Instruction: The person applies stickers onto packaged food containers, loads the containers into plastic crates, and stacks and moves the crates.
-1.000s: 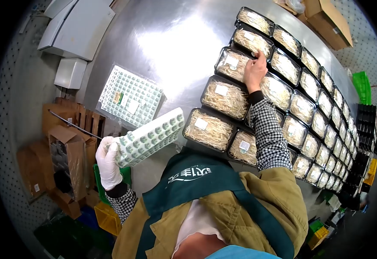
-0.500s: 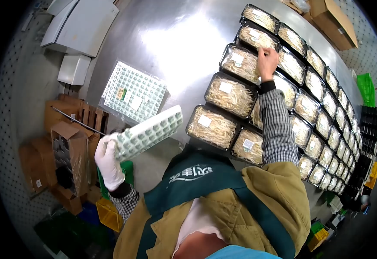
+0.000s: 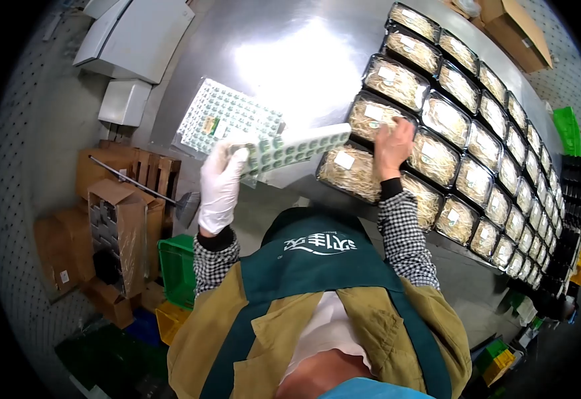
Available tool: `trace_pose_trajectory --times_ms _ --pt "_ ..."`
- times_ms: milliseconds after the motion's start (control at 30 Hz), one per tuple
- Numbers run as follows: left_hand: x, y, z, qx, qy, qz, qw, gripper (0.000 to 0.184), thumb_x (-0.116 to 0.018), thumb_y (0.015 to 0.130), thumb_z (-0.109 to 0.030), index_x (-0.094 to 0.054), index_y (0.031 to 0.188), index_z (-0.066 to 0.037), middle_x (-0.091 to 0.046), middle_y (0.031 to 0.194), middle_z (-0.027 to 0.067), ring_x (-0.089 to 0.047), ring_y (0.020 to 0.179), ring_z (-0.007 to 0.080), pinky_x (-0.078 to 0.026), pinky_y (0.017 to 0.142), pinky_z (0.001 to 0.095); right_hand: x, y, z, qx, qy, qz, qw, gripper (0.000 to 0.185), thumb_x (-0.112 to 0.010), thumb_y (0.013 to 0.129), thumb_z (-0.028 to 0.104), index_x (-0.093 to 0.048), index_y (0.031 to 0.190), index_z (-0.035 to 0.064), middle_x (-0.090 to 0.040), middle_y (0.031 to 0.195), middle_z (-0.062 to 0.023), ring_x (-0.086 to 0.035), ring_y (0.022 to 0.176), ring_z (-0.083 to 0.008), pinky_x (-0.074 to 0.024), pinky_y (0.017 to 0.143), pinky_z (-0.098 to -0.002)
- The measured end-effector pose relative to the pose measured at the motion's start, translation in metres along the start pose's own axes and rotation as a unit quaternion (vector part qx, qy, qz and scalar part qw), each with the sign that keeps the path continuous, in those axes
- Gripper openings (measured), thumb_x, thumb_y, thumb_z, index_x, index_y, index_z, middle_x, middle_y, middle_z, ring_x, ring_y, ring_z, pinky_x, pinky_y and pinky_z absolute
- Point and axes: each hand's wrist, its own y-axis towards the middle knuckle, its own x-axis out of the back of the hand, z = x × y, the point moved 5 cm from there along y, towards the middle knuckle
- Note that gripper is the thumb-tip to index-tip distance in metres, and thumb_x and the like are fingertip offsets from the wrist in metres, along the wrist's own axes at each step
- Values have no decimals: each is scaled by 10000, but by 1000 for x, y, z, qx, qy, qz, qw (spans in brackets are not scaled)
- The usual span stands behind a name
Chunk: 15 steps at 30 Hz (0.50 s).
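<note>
My left hand (image 3: 220,189), in a white glove, grips a sheet of round green stickers (image 3: 297,147) by its left end, thumb on top. The sheet sticks out to the right, over the table's near edge. My bare right hand (image 3: 393,147) rests its bent fingertips on the right part of a wrapped black tray of pale, sprout-like strands (image 3: 368,114). Whatever is under the fingertips is hidden. Just below lies another such tray (image 3: 347,169) with a white label. Behind my left hand, a stack of sticker sheets (image 3: 234,116) in clear plastic lies on the table.
Rows of similar wrapped trays (image 3: 483,143) cover the right side of the metal table (image 3: 270,60). A cardboard box (image 3: 513,33) stands at the far right. Boxes (image 3: 121,233), a broom (image 3: 185,207) and a green crate (image 3: 176,266) are on the floor at left.
My right hand has come nearer, from a tray farther up the rows to one near the front. My left hand has moved right and up with the sticker sheet, toward the trays.
</note>
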Motion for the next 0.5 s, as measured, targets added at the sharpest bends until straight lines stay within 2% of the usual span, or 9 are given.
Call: trace_pose_trajectory --times_ms 33,67,133,167,233,267,333,433,500 --pt "-1 -2 1 -14 8 9 1000 202 -570 910 -108 -567 1079 1 -617 979 31 -560 865 81 -449 786 220 10 3 7 6 48 -8 999 158 -641 791 137 -571 893 39 -554 955 -96 -539 884 -274 -414 754 -387" --pt "-1 -1 2 -30 16 17 999 203 -574 907 -106 -568 1077 5 -620 972 30 -562 848 78 -452 775 218 16 6 15 6 143 28 989 130 -644 786 94 -589 883 28 -584 912 -97 -556 848 -272 -440 738 -363" --pt "2 -1 10 -1 49 33 998 208 -571 905 -89 -568 1087 13 -629 950 28 -566 809 78 -458 740 209 54 7 81 83 295 120 944 113 -653 782 78 -617 880 35 -608 895 -100 -565 838 -267 -452 733 -353" --pt "-1 -2 8 -31 48 50 997 209 -555 909 -74 -570 1096 19 -638 933 31 -573 799 76 -467 719 208 65 2 109 176 320 146 920 108 -669 776 94 -640 872 52 -617 927 -83 -564 863 -257 -442 765 -348" --pt "-10 -7 2 -7 -18 68 997 209 -548 912 -73 -573 1097 21 -640 931 35 -575 821 73 -469 726 210 92 -9 164 323 272 201 884 160 -683 768 143 -635 915 101 -602 989 -46 -528 963 -226 -393 850 -340" --pt "-13 -9 -2 5 -53 79 995 209 -544 914 -72 -574 1098 22 -642 930 37 -576 832 71 -470 730 212 100 -15 180 346 259 208 877 161 -672 775 149 -631 927 117 -592 1022 -37 -513 991 -226 -383 845 -340" --pt "-13 -12 -5 -2 -20 98 995 201 -538 919 -76 -577 1090 23 -637 961 39 -569 860 64 -465 750 209 102 -23 192 417 217 173 865 165 -671 769 133 -630 928 123 -593 1031 -33 -523 964 -237 -379 844 -338" --pt "-9 -12 -2 -9 54 105 993 197 -567 913 -113 -587 1070 5 -628 971 33 -557 852 58 -448 759 193 112 -30 186 457 212 153 850 152 -674 750 89 -635 896 102 -596 1044 -55 -534 955 -242 -400 853 -336" --pt "5 -3 10 -27 133 87 987 193 -583 903 -131 -598 1050 -7 -636 960 44 -562 849 65 -444 756 188 114 -32 154 286 306 159 894 111 -664 759 62 -639 867 75 -601 1040 -76 -548 959 -240 -417 860 -333"
